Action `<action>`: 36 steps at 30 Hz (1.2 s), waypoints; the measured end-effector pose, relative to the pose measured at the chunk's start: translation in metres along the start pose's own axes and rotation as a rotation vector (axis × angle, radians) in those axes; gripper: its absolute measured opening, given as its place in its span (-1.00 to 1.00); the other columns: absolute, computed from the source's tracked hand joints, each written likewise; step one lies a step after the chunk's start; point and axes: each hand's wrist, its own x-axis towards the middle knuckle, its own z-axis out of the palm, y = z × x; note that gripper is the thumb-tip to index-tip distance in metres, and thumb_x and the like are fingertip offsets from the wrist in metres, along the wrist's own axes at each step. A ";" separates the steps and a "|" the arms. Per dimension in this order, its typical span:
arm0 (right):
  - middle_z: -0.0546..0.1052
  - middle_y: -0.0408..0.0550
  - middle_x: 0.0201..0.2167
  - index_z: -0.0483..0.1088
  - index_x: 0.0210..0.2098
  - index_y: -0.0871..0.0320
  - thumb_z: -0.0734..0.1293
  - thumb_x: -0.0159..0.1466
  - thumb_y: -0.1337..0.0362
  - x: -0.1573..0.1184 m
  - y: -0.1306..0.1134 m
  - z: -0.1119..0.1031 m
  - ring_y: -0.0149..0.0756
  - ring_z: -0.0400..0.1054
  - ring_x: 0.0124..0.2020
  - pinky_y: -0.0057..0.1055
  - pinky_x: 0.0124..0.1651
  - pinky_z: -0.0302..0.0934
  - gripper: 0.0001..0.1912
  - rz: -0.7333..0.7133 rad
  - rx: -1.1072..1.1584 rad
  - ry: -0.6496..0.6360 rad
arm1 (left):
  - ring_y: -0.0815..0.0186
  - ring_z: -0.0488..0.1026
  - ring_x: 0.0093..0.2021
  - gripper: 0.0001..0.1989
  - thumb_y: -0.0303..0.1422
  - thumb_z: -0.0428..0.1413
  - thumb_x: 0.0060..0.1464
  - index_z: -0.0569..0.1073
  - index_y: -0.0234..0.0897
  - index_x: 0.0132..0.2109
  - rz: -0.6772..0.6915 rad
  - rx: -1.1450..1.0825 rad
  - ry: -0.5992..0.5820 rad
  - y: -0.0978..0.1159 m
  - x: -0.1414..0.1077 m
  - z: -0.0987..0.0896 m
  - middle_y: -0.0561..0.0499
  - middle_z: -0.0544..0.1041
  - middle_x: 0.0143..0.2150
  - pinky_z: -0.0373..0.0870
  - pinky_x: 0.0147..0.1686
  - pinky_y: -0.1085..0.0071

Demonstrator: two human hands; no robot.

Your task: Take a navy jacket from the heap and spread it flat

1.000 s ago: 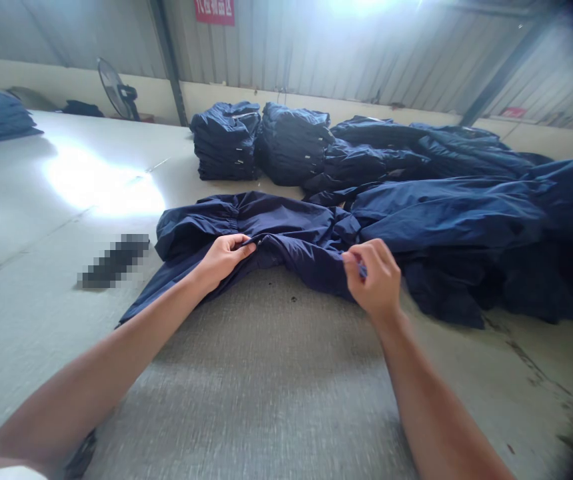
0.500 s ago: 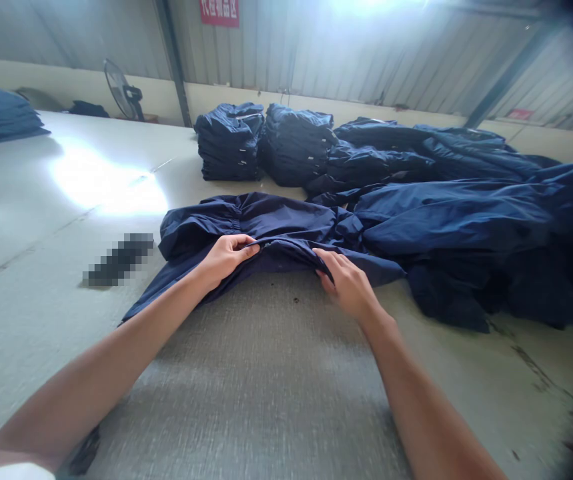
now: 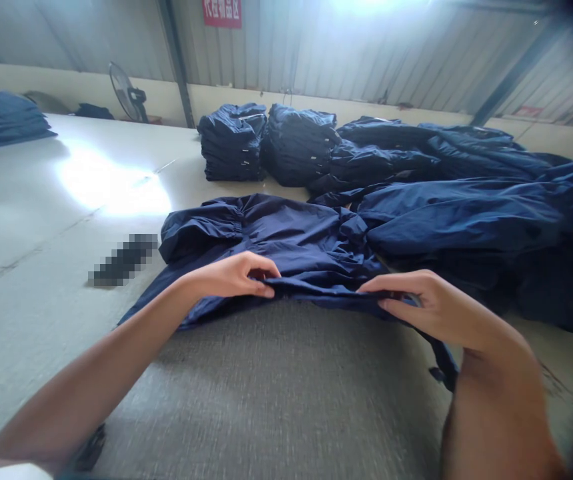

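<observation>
A dark navy garment (image 3: 291,230) with gathered, elastic-looking parts lies across the table in front of me. My left hand (image 3: 239,275) pinches its near edge between thumb and fingers, left of the middle. Farther right, my right hand (image 3: 416,297) grips the same edge, thumb below and fingers above. Between the two hands the edge runs nearly straight as a narrow fold. A dark strip of cloth (image 3: 443,363) hangs down below my right hand.
Folded navy stacks (image 3: 233,143) stand behind the garment. A large heap of navy clothes (image 3: 466,213) covers the right side. At far left are another stack (image 3: 3,120) and a fan (image 3: 129,97). A blurred-out dark object (image 3: 125,261) lies left on the table (image 3: 26,220).
Both hands have come nearer to me with the garment's edge. My right hand has moved right, widening the gap between the hands, and a strip now hangs beneath it.
</observation>
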 end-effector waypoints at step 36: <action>0.10 0.08 0.44 0.06 0.42 0.13 0.06 0.48 0.07 0.021 0.015 0.159 -0.11 -0.03 0.43 -0.11 0.38 -0.03 -0.41 -0.074 -0.505 0.094 | 0.00 -0.18 0.50 -0.37 -0.12 -0.26 0.39 0.04 -0.34 0.45 -0.419 0.993 0.306 -0.095 -0.054 0.073 -0.21 -0.07 0.51 -0.03 0.36 -0.07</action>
